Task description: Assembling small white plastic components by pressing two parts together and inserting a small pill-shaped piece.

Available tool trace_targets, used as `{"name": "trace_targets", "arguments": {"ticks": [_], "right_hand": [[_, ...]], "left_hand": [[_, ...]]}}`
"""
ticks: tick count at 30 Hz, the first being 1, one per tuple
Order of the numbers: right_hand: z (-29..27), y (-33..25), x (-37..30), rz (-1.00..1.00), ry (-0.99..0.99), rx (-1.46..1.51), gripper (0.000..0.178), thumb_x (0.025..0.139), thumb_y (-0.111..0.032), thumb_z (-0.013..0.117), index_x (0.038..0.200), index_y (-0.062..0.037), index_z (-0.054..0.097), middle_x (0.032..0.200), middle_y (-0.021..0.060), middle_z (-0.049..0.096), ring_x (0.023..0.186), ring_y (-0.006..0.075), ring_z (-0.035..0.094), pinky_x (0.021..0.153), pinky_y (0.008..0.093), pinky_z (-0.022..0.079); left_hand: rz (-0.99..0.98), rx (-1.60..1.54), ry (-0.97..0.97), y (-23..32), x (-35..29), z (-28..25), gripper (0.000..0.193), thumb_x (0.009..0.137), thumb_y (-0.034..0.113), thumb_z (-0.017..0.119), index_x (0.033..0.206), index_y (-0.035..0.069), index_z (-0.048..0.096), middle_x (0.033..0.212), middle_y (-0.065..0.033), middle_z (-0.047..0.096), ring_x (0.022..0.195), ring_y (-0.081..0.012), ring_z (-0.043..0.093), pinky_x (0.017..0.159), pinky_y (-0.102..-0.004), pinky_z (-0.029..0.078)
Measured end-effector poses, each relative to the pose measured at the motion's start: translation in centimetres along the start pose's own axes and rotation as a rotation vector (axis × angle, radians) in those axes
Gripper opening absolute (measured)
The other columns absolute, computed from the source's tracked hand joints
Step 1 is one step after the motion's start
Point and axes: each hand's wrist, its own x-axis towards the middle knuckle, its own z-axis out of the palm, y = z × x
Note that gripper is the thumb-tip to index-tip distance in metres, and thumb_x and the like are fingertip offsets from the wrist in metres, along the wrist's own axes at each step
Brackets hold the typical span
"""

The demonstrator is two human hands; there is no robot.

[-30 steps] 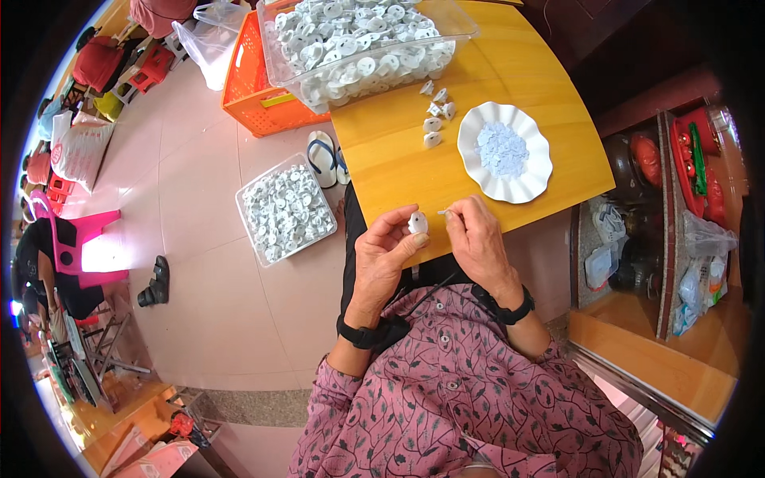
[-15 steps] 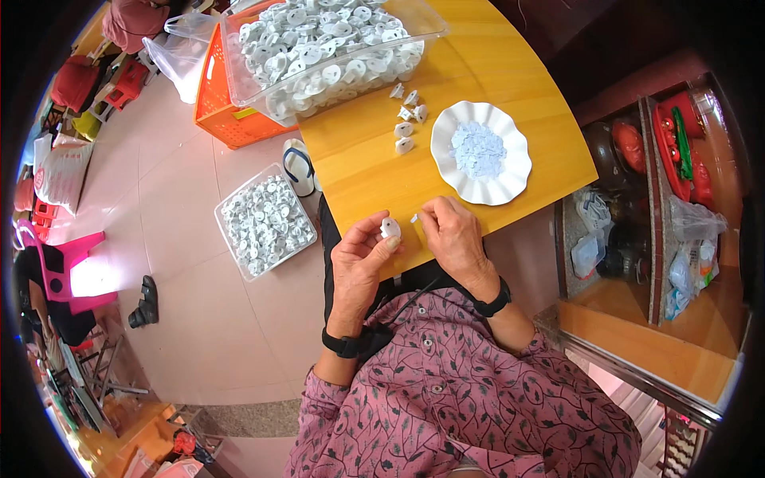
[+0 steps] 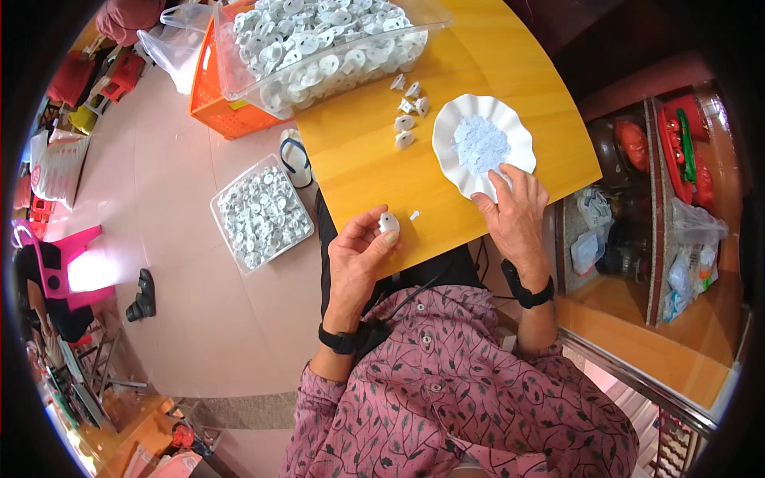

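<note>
White plastic piece (image 3: 388, 223): located at the near edge of the yellow table (image 3: 358, 159), held above the surface in the left hand (image 3: 355, 253). Left hand pinching the piece between thumb and fingertips; its round face carries a small dark mark.

Right hand (image 3: 516, 211) at the near right side of the scalloped white plate (image 3: 446, 163). Thumb apart from the forefinger, fingers bent; thumb by the near rim, fingertips at the near edge of the flake heap. Whether anything lies between the fingers: cannot tell.

Plate contents: pale blue-white flakes (image 3: 482, 145), heaped in the middle. One small white chip (image 3: 414, 215) lies alone on the table, just to the right of the held piece, not touching it.

Far of the plate's left side: a loose group of white pieces (image 3: 405, 123), similar in form to the held one, some tipped over.

Far left of table: large clear tub (image 3: 231, 80), filled with many similar pieces. Orange crate (image 3: 211, 107) beside it, to the left.

Floor, left of table: shallow clear tray (image 3: 279, 252), also full of small white pieces; flip-flop (image 3: 296, 159) between tray and table. Dark sandal (image 3: 143, 296) farther left, near a pink chair (image 3: 76, 267).

Dark wristband on each wrist.
</note>
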Motion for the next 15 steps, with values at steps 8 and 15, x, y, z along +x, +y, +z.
{"name": "trace_targets", "arguments": {"ticks": [8, 15], "right_hand": [[0.3, 0.2, -0.8, -0.030, -0.054, -0.022, 0.050, 0.087, -0.038, 0.073, 0.118, 0.0003, 0.063, 0.127, 0.0157, 0.053, 0.125, 0.0351, 0.043, 0.106, 0.0545, 0.026], [0.0, 0.1, -1.5, 0.004, -0.015, 0.085, 0.036, 0.080, -0.016, 0.077, 0.111, -0.0021, 0.066, 0.124, 0.0117, 0.056, 0.123, 0.0313, 0.048, 0.107, 0.0499, 0.029]], "left_hand": [[0.029, -0.052, 0.011, -0.3, 0.2, 0.1, 0.038, 0.090, 0.001, 0.070, 0.126, -0.004, 0.059, 0.105, -0.0091, 0.067, 0.086, -0.0160, 0.066, 0.078, -0.0281, 0.056], [0.044, -0.048, -0.002, -0.4, 0.0, -0.1, 0.040, 0.090, -0.001, 0.069, 0.128, -0.004, 0.058, 0.109, -0.0104, 0.066, 0.090, -0.0181, 0.067, 0.079, -0.0301, 0.058]]}}
